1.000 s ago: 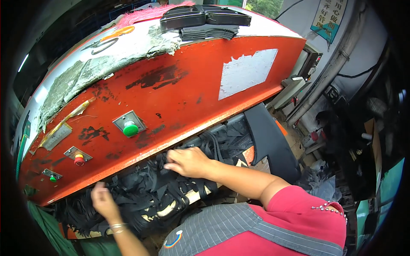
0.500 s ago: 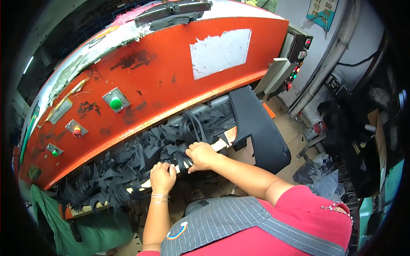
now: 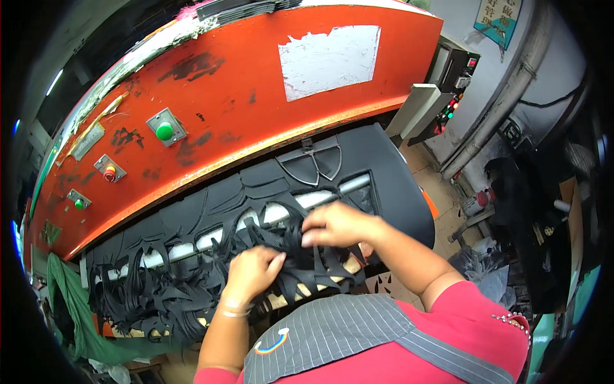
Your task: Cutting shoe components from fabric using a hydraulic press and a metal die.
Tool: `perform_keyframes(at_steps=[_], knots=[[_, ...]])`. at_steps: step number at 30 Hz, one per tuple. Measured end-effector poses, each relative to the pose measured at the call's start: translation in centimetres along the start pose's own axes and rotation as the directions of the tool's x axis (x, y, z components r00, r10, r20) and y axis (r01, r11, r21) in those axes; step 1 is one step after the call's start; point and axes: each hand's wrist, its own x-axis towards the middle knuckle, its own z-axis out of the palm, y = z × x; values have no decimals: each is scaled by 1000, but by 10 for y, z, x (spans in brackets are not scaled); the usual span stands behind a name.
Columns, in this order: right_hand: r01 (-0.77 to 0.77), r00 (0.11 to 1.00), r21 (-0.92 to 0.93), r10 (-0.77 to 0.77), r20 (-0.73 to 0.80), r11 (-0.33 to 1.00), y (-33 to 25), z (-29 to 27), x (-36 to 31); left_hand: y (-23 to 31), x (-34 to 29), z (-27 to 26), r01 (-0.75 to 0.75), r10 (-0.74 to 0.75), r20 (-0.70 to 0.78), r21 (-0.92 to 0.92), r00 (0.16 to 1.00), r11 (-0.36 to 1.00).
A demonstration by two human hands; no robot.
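Note:
A tangle of black cut scrap strips [image 3: 173, 281] hangs along the near edge of the machine bed. My left hand [image 3: 251, 270] is closed in the strips, its fingertips hidden among them and its thumb pointing right. To its right, my right hand [image 3: 342, 224] has its fingers curled round a dark bunch of strips. Behind the hands lies a black sheet [image 3: 224, 192] with cut-out openings, through which a pale surface shows. A metal shield-shaped cutting die [image 3: 313, 163] rests on that sheet near the orange machine [image 3: 243, 102].
Green buttons [image 3: 165, 131] and a red button [image 3: 109, 173] are on the machine's front. A control box [image 3: 451, 77] stands at its right end. Green cloth [image 3: 67, 301] hangs at the left. Clear plastic bags [image 3: 489, 269] lie on the floor at the right.
The tangled strips have shifted toward me, and the black sheet and the cutting die now show behind them. Both hands remain at the strips; the right hand has moved right.

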Motion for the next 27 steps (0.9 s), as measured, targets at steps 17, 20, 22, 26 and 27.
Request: perform_keyframes(at_steps=[17,20,22,26,27], knots=[[-270,860,-73,207,-467,960,136,-62,28,39,99,112,-313,287,-292,-43,912,949],[-409,905,70,394,158,910,84,-94,-4,29,91,109,-284,268,-267,-23,926,959],[-234,943,-175,267,197,956,66,-100,-25,29,93,112,-292,280,-239,-15,930,956],[-243,950,-329,155,-271,913,80,-82,20,28,99,114,-341,321,-225,-51,920,939],[-316,928,-362,205,-312,877,77,-68,34,26,99,114,-341,321,-225,-58,920,938]])
